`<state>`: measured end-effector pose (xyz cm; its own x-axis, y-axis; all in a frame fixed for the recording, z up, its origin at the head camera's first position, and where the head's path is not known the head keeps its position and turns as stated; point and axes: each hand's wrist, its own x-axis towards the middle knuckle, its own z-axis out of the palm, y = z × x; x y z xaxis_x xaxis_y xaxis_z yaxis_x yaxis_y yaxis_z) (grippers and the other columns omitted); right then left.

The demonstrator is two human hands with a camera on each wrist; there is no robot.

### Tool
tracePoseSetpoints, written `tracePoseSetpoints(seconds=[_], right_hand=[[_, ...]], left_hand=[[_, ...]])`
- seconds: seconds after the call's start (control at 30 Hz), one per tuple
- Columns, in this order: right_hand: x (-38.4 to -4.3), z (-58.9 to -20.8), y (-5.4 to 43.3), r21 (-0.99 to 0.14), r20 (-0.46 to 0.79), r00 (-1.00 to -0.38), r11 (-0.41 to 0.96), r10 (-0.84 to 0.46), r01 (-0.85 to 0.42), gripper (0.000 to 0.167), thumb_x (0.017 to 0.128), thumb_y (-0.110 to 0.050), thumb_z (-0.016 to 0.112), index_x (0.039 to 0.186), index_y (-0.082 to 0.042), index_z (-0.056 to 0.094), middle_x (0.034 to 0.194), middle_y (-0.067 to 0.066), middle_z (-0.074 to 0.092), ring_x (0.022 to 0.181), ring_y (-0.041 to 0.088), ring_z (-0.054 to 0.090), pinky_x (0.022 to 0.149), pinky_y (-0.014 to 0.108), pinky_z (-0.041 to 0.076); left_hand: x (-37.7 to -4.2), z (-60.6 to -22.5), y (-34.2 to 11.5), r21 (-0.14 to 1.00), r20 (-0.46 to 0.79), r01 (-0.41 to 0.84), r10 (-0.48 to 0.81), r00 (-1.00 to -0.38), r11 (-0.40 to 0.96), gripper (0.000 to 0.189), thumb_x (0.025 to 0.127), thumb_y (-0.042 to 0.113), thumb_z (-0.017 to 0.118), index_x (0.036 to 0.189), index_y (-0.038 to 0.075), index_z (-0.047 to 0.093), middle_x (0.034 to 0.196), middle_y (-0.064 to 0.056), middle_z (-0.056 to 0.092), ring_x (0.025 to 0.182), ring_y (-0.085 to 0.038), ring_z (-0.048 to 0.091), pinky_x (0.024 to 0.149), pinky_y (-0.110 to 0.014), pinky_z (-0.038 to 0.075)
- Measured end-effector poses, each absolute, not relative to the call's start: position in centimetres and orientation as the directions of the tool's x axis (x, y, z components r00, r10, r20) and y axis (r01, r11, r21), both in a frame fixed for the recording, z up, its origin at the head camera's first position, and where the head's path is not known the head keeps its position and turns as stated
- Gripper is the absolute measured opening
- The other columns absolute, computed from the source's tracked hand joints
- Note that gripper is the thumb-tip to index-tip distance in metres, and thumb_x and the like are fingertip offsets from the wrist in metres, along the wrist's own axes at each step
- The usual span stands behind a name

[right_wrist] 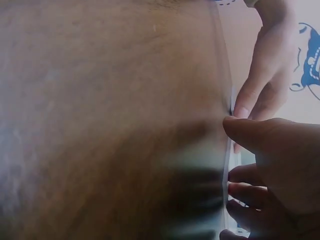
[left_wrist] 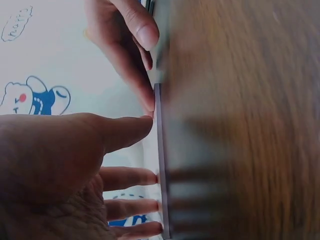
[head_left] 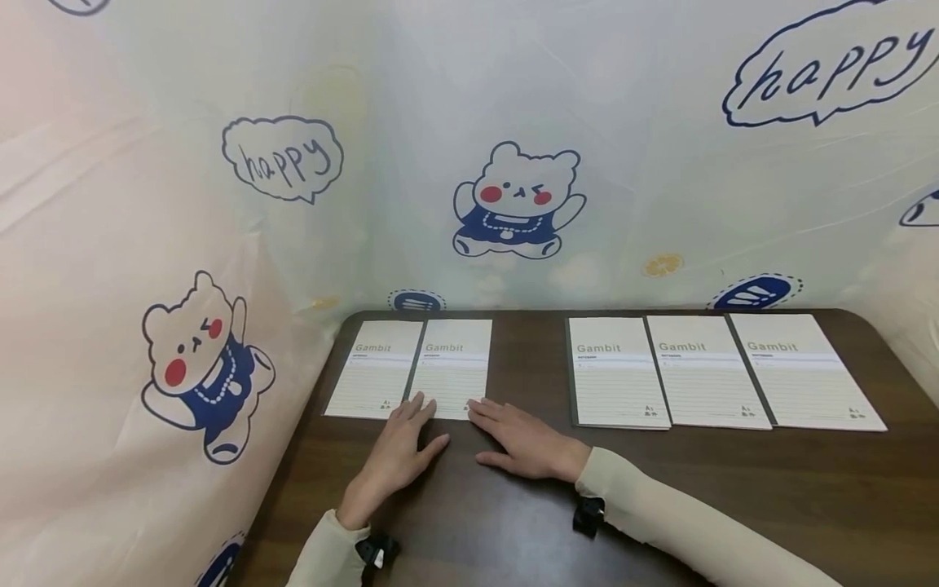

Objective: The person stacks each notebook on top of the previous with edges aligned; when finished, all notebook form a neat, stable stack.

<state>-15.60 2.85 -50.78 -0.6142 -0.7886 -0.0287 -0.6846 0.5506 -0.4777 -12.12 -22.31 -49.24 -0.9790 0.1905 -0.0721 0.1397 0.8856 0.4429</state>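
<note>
My left hand lies with its fingers extended at the near edge of a white "Gambit" notebook, by its lower left corner. At the lower right corner of that same notebook, the fingertips of my right hand touch the cover. Both thumbs point inward, apart from each other. Seen from the left wrist, the left hand's fingertips meet the notebook's thin edge. The right wrist view has the right hand's fingers at that edge too. Another matching notebook lies directly to the left.
Three more Gambit notebooks, the left one, the middle one and the right one, lie side by side on the right of the dark wooden table. Behind the table hangs a printed curtain with bears.
</note>
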Motion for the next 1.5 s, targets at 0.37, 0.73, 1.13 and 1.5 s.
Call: tracePoseSetpoints(seconds=[0.37,0.73,1.13,1.5], right_hand=[[-14.8,-50.8,5.7,-0.504,-0.047,-0.640,0.572,-0.767,-0.648,0.066,0.107,-0.039,0.059,0.160,-0.007,0.040,0.172,0.008,0.032,0.159,0.026,0.033,0.126,0.055,0.032],[-14.2,-51.2,6.5,-0.805,0.018,-0.772,0.448,-0.636,-0.388,0.070,0.105,-0.036,0.063,0.159,0.001,0.038,0.166,0.020,0.038,0.154,0.033,0.040,0.121,0.050,0.041],[-13.3,-50.0,5.3,-0.913,-0.306,-0.887,-0.158,-0.346,0.377,0.064,0.104,-0.003,0.054,0.159,0.012,0.026,0.164,0.031,0.034,0.153,0.041,0.038,0.122,0.049,0.041],[-13.8,-51.4,5.3,-0.907,-0.344,-0.919,-0.185,-0.192,0.378,0.052,0.092,0.009,0.067,0.142,0.015,0.053,0.123,0.025,0.064,0.097,0.013,0.069,0.085,0.025,0.061]], left_hand=[[-11.3,-49.4,-19.9,0.424,-0.027,0.161,0.191,-0.981,0.891,0.053,0.099,0.037,0.073,0.138,0.002,0.067,0.151,-0.025,0.054,0.136,-0.043,0.050,0.110,-0.058,0.047],[-12.2,-50.4,-20.2,0.589,0.006,0.030,0.032,-0.999,0.808,0.067,0.099,0.038,0.072,0.151,0.000,0.052,0.156,-0.031,0.046,0.144,-0.051,0.045,0.113,-0.066,0.043],[-13.6,-49.9,-21.8,0.872,-0.135,-0.159,-0.086,-0.987,0.462,0.072,0.103,0.030,0.067,0.161,0.001,0.034,0.147,-0.031,0.056,0.129,-0.046,0.062,0.102,-0.053,0.056],[-13.7,-50.3,-22.6,0.917,-0.274,-0.282,-0.069,-0.959,0.282,0.056,0.098,0.002,0.066,0.151,-0.001,0.051,0.138,-0.028,0.059,0.103,-0.024,0.068,0.080,-0.031,0.061]])
